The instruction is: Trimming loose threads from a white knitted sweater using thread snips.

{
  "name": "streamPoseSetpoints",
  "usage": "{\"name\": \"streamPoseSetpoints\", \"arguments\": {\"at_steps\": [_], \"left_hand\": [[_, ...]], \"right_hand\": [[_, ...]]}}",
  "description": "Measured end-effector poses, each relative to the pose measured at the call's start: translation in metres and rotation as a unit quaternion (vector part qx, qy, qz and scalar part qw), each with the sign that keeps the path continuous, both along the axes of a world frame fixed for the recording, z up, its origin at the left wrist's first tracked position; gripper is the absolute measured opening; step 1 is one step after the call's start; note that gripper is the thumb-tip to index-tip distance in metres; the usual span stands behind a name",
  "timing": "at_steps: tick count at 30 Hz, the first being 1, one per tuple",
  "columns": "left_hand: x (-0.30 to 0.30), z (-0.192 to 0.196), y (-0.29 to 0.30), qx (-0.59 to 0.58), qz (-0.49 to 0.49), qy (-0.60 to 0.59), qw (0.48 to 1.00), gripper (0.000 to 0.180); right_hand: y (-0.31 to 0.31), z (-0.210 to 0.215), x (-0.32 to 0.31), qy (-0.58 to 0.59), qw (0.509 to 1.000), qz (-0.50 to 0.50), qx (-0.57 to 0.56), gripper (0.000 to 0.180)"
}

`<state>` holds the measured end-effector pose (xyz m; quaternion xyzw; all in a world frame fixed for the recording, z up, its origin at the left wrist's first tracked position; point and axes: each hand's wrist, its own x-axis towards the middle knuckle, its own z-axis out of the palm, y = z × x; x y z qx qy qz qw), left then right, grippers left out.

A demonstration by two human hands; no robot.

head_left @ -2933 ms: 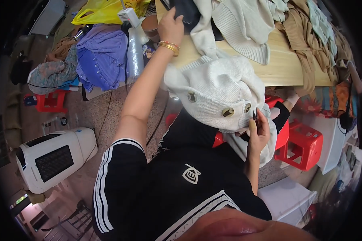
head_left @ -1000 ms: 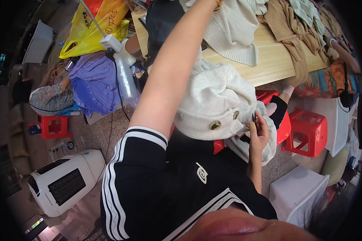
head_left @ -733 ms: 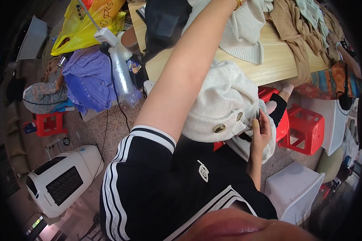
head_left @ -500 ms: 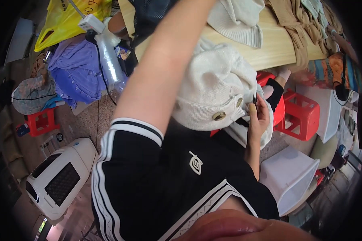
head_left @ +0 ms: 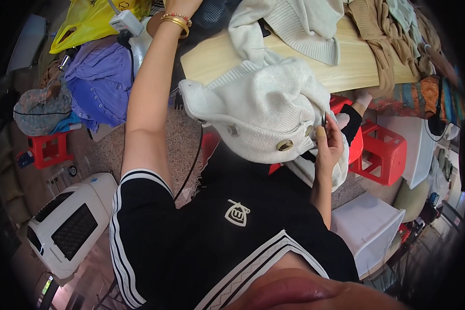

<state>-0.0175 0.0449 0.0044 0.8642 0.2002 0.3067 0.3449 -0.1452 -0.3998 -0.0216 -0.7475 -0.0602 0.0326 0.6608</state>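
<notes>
A cream knit cardigan (head_left: 279,98) with large brown buttons (head_left: 284,145) is bunched over my lap and the table's near edge. At its right side my right hand (head_left: 330,147) is closed around small dark thread snips (head_left: 324,120), their tip up against the knit. A yellowish cover (head_left: 321,133) wraps one of its fingertips. My left arm stretches to the far left, and the left hand (head_left: 183,7) is cut off by the upper edge beside a dark mesh-textured thing (head_left: 212,14). Its fingers are out of sight.
Another cream knit piece (head_left: 312,36) and brown knitwear (head_left: 372,31) lie on the wooden table (head_left: 212,64). Purple clothing (head_left: 101,77) and a yellow bag (head_left: 82,23) are left. Red stools (head_left: 382,152), white bins (head_left: 367,227) and a white-and-black case (head_left: 75,227) stand around.
My left arm has swung from across the middle of the table to the far left, uncovering the cardigan's left part. The right hand stays at the cardigan with the thread snips.
</notes>
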Motion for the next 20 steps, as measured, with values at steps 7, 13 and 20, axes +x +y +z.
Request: {"name": "streamPoseSetpoints", "arguments": {"at_steps": [7,13,20], "left_hand": [[0.009,0.025,0.022,-0.061,-0.018,-0.028,0.998,0.048],[0.024,0.058,0.061,-0.226,-0.048,-0.061,0.971,0.049],[0.026,0.073,0.089,-0.225,-0.111,-0.064,0.966,0.052]], "right_hand": [[-0.019,-0.005,-0.006,0.028,0.999,-0.024,-0.031,0.039],[-0.017,0.007,0.001,-0.039,0.998,-0.039,-0.006,0.038],[-0.015,0.001,0.0,-0.048,0.998,-0.036,-0.017,0.039]]}}
